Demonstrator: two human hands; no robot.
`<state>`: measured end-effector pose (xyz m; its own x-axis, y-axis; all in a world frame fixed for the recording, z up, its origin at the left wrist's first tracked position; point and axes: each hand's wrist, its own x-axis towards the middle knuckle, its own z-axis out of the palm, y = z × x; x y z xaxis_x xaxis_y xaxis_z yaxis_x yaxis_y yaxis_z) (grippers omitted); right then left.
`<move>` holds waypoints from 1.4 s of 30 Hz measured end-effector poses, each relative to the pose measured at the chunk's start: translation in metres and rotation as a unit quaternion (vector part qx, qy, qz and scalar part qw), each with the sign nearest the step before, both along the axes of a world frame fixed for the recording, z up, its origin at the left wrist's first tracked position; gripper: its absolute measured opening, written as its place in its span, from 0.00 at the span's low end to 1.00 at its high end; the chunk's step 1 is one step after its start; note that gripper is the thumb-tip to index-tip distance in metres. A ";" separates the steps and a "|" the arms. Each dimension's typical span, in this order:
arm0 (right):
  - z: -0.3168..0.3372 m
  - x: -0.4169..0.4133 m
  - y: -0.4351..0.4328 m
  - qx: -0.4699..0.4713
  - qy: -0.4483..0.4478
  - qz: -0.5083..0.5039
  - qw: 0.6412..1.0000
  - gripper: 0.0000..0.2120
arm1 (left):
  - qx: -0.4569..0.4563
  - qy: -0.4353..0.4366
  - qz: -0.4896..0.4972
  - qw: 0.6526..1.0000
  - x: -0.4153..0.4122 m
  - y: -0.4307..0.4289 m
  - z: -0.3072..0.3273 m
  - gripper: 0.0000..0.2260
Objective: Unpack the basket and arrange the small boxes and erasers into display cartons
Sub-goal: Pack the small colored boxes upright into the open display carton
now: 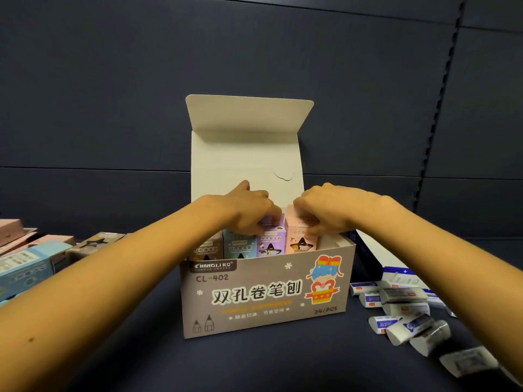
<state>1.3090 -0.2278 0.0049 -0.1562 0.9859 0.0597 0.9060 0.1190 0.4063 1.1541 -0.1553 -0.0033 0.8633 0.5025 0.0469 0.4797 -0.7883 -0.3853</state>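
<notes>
A grey-brown display carton point(263, 298) stands open on the dark shelf, its white lid point(246, 148) raised behind. Inside, small boxes stand upright in a front row: brown point(205, 250), blue point(240, 247), purple point(271, 241) and pink point(300, 239). My left hand point(249, 209) reaches into the carton with its fingers closed on the top of the purple box. Beside it, my right hand point(319, 210) pinches the top of the pink box. The carton's right end, past the pink box, shows bare white wall.
Several wrapped white erasers point(402, 321) lie scattered on the shelf at the right, beside a blue-and-white carton point(396, 274). More small boxes, blue point(25, 267), pink and brown, lie loose at the left. A dark panel wall rises behind.
</notes>
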 end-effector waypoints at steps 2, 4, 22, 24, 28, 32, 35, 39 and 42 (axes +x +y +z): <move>-0.003 0.001 0.001 0.010 0.005 0.004 1.000 0.18 | 0.001 0.000 0.000 1.000 0.000 0.001 0.000 0.16; -0.006 0.003 0.001 0.021 0.023 0.005 1.000 0.21 | -0.006 -0.006 0.001 1.000 0.000 0.002 0.000 0.15; 0.002 0.007 0.011 0.017 0.124 0.004 0.992 0.25 | -0.076 -0.059 -0.006 0.995 -0.017 0.011 -0.004 0.19; 0.004 0.005 0.014 0.022 0.108 0.006 0.994 0.25 | -0.081 -0.075 -0.004 0.994 -0.018 0.011 -0.006 0.21; 0.003 0.004 0.018 0.034 0.083 0.017 0.996 0.26 | -0.086 -0.095 0.005 0.992 -0.018 0.014 -0.007 0.23; -0.002 0.003 0.019 0.056 0.059 0.029 0.996 0.27 | -0.074 -0.085 0.006 0.994 -0.018 0.016 -0.007 0.23; -0.005 0.000 0.021 0.067 0.042 0.035 0.996 0.26 | -0.068 -0.085 -0.010 0.994 -0.018 0.016 -0.006 0.22; -0.007 -0.003 0.022 0.075 0.030 0.038 0.996 0.25 | -0.059 -0.099 -0.014 0.993 -0.019 0.015 -0.006 0.24; -0.007 -0.002 0.022 0.075 0.032 0.042 0.996 0.24 | -0.053 -0.109 -0.010 0.993 -0.020 0.015 -0.006 0.24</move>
<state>1.3070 -0.2063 -0.0017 -0.2286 0.9489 0.2174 0.9199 0.1374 0.3673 1.1343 -0.1401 -0.0096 0.8487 0.4966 0.1818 0.5257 -0.8295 -0.1884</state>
